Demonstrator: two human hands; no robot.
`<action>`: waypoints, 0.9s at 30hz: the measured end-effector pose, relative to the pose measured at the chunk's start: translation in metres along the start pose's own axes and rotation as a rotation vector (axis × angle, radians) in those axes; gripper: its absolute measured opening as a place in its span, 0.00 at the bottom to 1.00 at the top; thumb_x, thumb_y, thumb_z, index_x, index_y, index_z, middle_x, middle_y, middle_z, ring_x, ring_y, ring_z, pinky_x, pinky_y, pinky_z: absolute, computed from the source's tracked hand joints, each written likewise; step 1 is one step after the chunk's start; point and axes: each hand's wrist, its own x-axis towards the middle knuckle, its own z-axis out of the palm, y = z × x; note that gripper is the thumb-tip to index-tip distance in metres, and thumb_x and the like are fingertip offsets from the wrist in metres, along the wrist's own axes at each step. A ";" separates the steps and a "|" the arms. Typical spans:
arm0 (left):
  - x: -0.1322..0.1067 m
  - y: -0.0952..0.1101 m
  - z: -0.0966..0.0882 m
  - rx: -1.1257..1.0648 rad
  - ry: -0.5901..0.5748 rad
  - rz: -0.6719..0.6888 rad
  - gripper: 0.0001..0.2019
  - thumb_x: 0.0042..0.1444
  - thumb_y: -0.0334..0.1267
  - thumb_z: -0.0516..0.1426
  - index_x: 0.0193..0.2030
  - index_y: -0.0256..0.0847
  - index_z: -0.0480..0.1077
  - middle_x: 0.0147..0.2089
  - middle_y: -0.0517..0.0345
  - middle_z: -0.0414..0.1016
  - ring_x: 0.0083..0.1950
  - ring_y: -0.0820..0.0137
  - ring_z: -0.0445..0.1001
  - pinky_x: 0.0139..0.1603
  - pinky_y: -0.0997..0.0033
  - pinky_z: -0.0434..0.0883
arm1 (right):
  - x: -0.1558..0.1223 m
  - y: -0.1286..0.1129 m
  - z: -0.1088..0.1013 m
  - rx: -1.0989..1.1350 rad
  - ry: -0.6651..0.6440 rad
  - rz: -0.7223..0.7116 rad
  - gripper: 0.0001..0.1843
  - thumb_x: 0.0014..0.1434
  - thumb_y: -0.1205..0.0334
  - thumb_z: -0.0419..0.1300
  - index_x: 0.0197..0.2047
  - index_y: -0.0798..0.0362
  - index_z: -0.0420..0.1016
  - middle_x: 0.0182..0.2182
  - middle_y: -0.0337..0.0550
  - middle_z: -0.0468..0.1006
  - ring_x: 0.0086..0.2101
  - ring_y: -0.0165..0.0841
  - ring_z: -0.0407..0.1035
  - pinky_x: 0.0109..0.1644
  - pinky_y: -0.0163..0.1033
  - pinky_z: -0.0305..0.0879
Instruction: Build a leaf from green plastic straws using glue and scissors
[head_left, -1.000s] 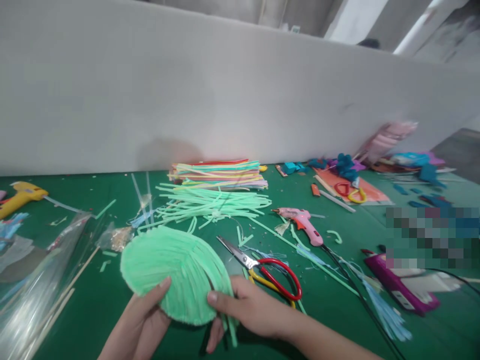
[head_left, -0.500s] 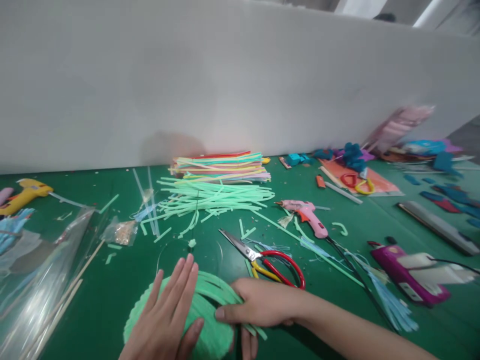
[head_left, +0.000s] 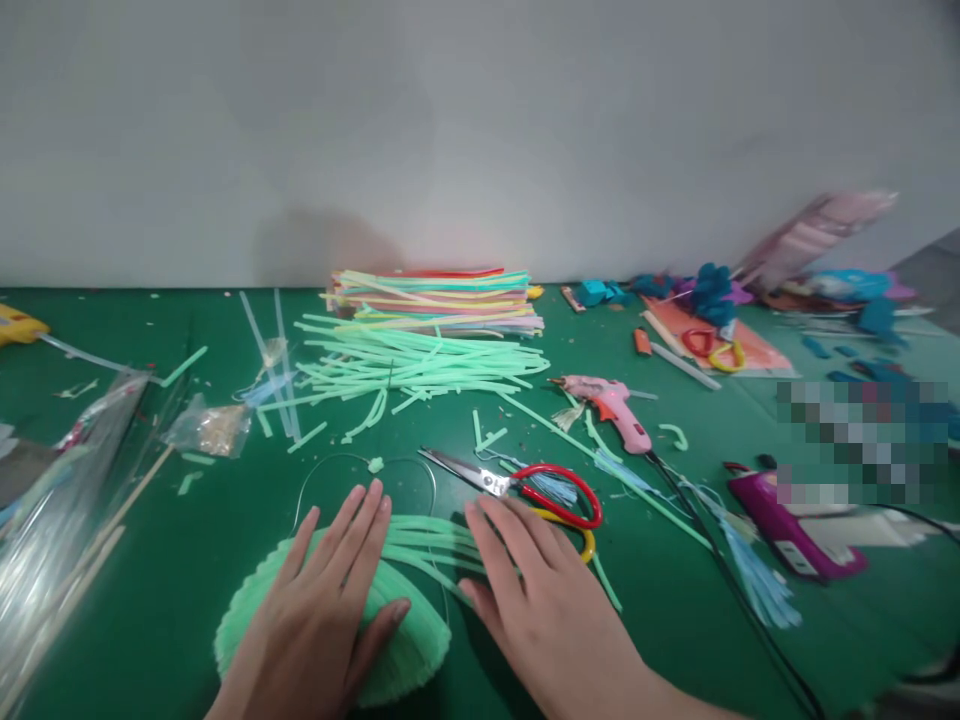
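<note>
A round, fan-like piece made of light green pipe cleaners lies flat on the green table at the near edge. My left hand rests flat on it, fingers stretched out. My right hand lies flat beside it on the right, fingers spread over the loose green ends, its fingertips just short of the red-and-yellow-handled scissors.
A loose heap of green pipe cleaners and a stack of coloured ones lie behind. A pink glue gun, a purple device, clear plastic bags at left and craft scraps at far right surround them. A white wall closes the back.
The green piece went from being held up to lying flat on the table. My left hand pressed onto it, and my right hand let go of its edge and spread flat.
</note>
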 end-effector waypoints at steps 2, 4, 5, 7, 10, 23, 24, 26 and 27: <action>0.001 0.000 0.000 0.002 0.004 0.004 0.39 0.63 0.56 0.51 0.71 0.29 0.53 0.73 0.42 0.56 0.73 0.54 0.54 0.73 0.52 0.39 | 0.002 -0.003 0.005 0.022 0.028 -0.023 0.23 0.70 0.59 0.48 0.62 0.63 0.69 0.60 0.57 0.72 0.58 0.49 0.68 0.55 0.51 0.74; 0.002 -0.001 0.000 0.000 0.002 0.010 0.38 0.62 0.56 0.52 0.72 0.31 0.53 0.73 0.44 0.57 0.73 0.54 0.55 0.73 0.52 0.39 | 0.004 -0.004 0.013 0.050 0.016 -0.050 0.24 0.71 0.59 0.46 0.62 0.63 0.68 0.62 0.54 0.69 0.61 0.46 0.65 0.59 0.50 0.72; 0.002 -0.001 -0.001 -0.001 -0.002 0.015 0.38 0.62 0.56 0.52 0.72 0.32 0.53 0.73 0.45 0.56 0.73 0.55 0.54 0.73 0.53 0.39 | 0.004 -0.004 0.017 0.056 0.012 -0.063 0.23 0.72 0.61 0.46 0.63 0.63 0.68 0.63 0.54 0.69 0.62 0.45 0.64 0.60 0.49 0.71; 0.002 -0.002 -0.002 -0.005 -0.010 0.027 0.38 0.62 0.55 0.52 0.72 0.33 0.53 0.73 0.47 0.56 0.73 0.55 0.53 0.73 0.53 0.39 | 0.003 -0.004 0.024 0.059 0.017 -0.084 0.22 0.71 0.64 0.45 0.63 0.62 0.67 0.63 0.52 0.69 0.62 0.43 0.64 0.61 0.49 0.70; 0.002 0.000 -0.002 -0.007 0.002 0.033 0.36 0.63 0.53 0.52 0.71 0.30 0.54 0.73 0.44 0.57 0.73 0.55 0.53 0.73 0.50 0.38 | -0.003 -0.006 0.028 0.069 0.018 -0.104 0.22 0.71 0.66 0.46 0.64 0.63 0.66 0.63 0.53 0.68 0.62 0.44 0.64 0.61 0.49 0.71; 0.006 0.006 -0.002 -0.013 0.030 0.073 0.30 0.62 0.40 0.52 0.69 0.27 0.57 0.72 0.41 0.57 0.72 0.55 0.56 0.73 0.48 0.39 | -0.023 -0.011 0.008 0.118 -0.146 -0.255 0.28 0.66 0.70 0.48 0.68 0.65 0.59 0.67 0.54 0.62 0.65 0.44 0.58 0.65 0.46 0.66; 0.006 0.005 -0.003 -0.015 0.025 0.079 0.31 0.62 0.40 0.52 0.70 0.28 0.56 0.72 0.42 0.57 0.72 0.55 0.56 0.73 0.49 0.39 | -0.024 -0.012 0.006 0.116 -0.149 -0.263 0.28 0.66 0.70 0.48 0.68 0.65 0.59 0.67 0.54 0.62 0.65 0.44 0.58 0.65 0.46 0.66; 0.007 0.005 -0.003 -0.018 0.021 0.088 0.31 0.62 0.40 0.52 0.70 0.31 0.56 0.73 0.47 0.57 0.73 0.57 0.56 0.73 0.49 0.37 | -0.026 -0.012 0.004 0.106 -0.145 -0.268 0.28 0.66 0.71 0.48 0.68 0.64 0.60 0.66 0.53 0.62 0.65 0.44 0.58 0.65 0.45 0.66; 0.007 0.005 -0.004 -0.020 0.023 0.092 0.30 0.62 0.39 0.52 0.70 0.32 0.56 0.73 0.48 0.57 0.72 0.57 0.56 0.73 0.49 0.37 | -0.028 -0.012 0.004 0.100 -0.142 -0.266 0.28 0.65 0.71 0.48 0.68 0.64 0.60 0.66 0.53 0.63 0.65 0.43 0.59 0.65 0.45 0.66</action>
